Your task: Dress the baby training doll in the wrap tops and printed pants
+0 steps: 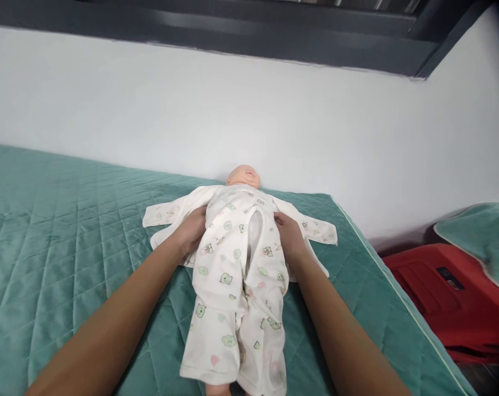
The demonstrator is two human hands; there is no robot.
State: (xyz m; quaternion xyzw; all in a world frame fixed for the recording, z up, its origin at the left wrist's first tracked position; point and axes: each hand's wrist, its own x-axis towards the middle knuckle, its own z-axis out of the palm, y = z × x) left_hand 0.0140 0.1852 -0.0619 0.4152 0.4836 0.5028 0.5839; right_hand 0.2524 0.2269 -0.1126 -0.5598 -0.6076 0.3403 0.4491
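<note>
A baby doll (244, 175) lies on its back, head toward the wall, on a green quilted bed cover. White split-crotch baby pants (227, 264) with green and pink animal prints cover its legs and reach high up its front. A white long-sleeved baby top (165, 213) is spread out behind it, both sleeves stretched sideways. My left hand (193, 230) is closed at the pants' left side, its fingertips partly hidden by the cloth. At the opposite side, my right hand (289, 235) has its fingers curled against the pants' edge. The doll's feet show only slightly below the cuffs.
The green quilted cover (68, 242) spans the bed, its piped edge running down the right. A white wall (192, 104) rises behind, below a dark window frame (233, 27). Right of the bed are a red plastic object (434, 291) and green fabric (480, 236).
</note>
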